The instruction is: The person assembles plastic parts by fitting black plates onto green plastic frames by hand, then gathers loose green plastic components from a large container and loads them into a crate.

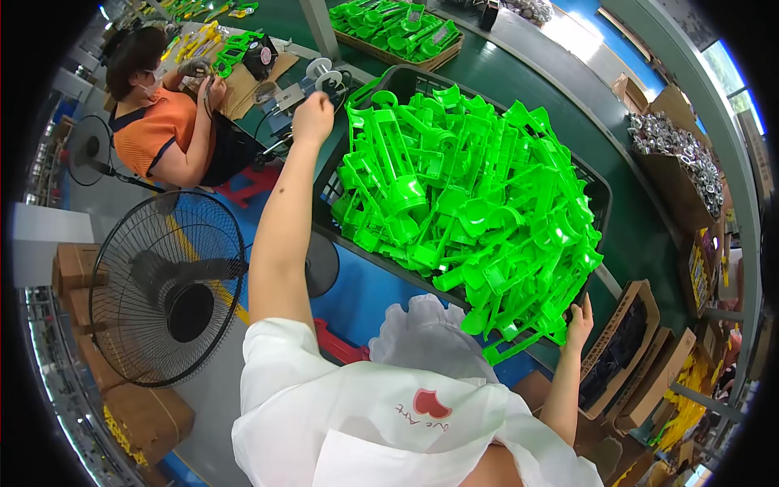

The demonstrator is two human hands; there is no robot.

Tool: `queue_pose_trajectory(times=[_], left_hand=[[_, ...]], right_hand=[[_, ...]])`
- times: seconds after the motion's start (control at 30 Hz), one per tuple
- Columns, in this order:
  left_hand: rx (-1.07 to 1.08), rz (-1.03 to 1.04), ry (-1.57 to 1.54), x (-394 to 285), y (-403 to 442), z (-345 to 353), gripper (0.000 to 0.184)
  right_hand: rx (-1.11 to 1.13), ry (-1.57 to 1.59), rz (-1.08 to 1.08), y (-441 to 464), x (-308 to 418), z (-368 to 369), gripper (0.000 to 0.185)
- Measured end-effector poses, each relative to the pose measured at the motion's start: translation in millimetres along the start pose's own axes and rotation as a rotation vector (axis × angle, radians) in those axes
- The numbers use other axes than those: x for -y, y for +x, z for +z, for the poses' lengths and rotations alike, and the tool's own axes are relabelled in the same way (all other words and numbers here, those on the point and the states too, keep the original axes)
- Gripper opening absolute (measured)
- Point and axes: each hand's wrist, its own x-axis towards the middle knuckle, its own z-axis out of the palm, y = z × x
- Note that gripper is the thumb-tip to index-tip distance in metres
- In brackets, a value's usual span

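A black plastic crate [600, 195] on the green conveyor belt is heaped with bright green plastic parts [454, 187], some sticking out past its near edge. My right hand [579, 325] grips the crate at its near right corner, fingers partly hidden behind the rim. My left arm is stretched forward along the crate's left side. At its end my left hand [313, 120] is closed, beside a spool [324, 75] on a small bench device [284, 104]. Whether anything is between those fingers I cannot make out.
A co-worker in an orange top [166, 134] sits at a bench at upper left. A floor fan [170, 288] stands at left. Another tray of green parts [398, 32] lies farther up the belt. Cardboard boxes [621, 349] and a carton of metal parts [677, 162] are at right.
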Motion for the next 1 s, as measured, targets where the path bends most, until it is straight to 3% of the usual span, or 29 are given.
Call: queue_pose_trajectory(times=[0.1,0.2,0.33,0.47,0.5,0.57,0.67,0.77,0.87,0.97,1.0], left_hand=[[0.078,0.14,-0.084,10,57,41,0.02],[0.578,-0.098,-0.023,13,97,65,0.028],[0.777,-0.212,-0.121,23,113,103,0.056],[0.771,-0.138,-0.088,28,127,135,0.07],[0.687,0.054,0.035,30,127,141,0.07],[0.772,0.071,-0.016,29,130,147,0.057],[0.587,-0.016,0.136,21,134,137,0.039],[0.068,0.121,0.082,-6,128,111,0.021],[-0.117,0.379,-0.081,-49,134,77,0.024],[0.382,0.25,-0.034,-102,114,51,0.034],[0.49,0.319,0.076,-110,103,55,0.041]], right_hand=[[-0.032,-0.028,-0.004,-1,1,4,0.049],[-0.066,0.016,0.004,-2,4,12,0.048],[-0.057,-0.037,0.006,-1,5,11,0.05],[0.004,-0.045,-0.015,4,-7,-5,0.05],[0.017,-0.053,-0.025,6,-10,-9,0.05],[0.04,-0.083,-0.012,10,-14,-16,0.051],[0.039,-0.126,-0.014,10,-23,-26,0.051],[0.054,-0.14,0.0,11,-17,-22,0.051],[0.047,-0.081,-0.024,11,-17,-17,0.052],[0.009,-0.116,-0.017,6,-3,-5,0.053],[-0.025,-0.095,-0.036,6,1,6,0.053]])
